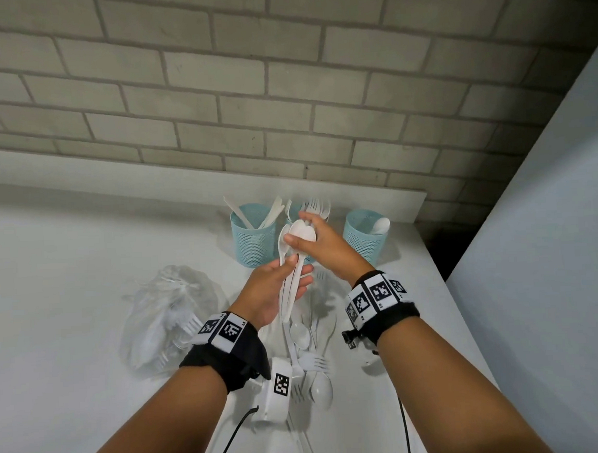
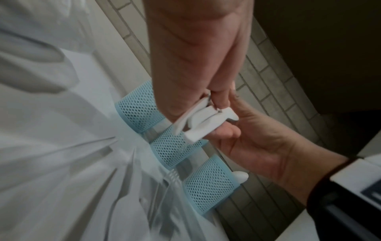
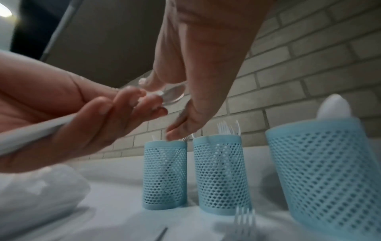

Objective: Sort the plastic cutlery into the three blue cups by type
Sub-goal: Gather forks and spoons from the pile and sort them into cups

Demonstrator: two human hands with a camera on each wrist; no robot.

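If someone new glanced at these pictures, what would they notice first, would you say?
Probably the bundle of white spoons held up at centre, the left hand gripping the handles and the right hand on the bowls. Behind stand three blue mesh cups by the brick wall, and loose cutlery lies on the counter between the forearms.

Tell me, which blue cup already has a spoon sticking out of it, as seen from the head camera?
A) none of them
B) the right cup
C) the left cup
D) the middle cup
B: a white spoon bowl pokes above the rim of the right cup, while the left cup holds knives and fork tines rise from the middle cup behind the right hand.
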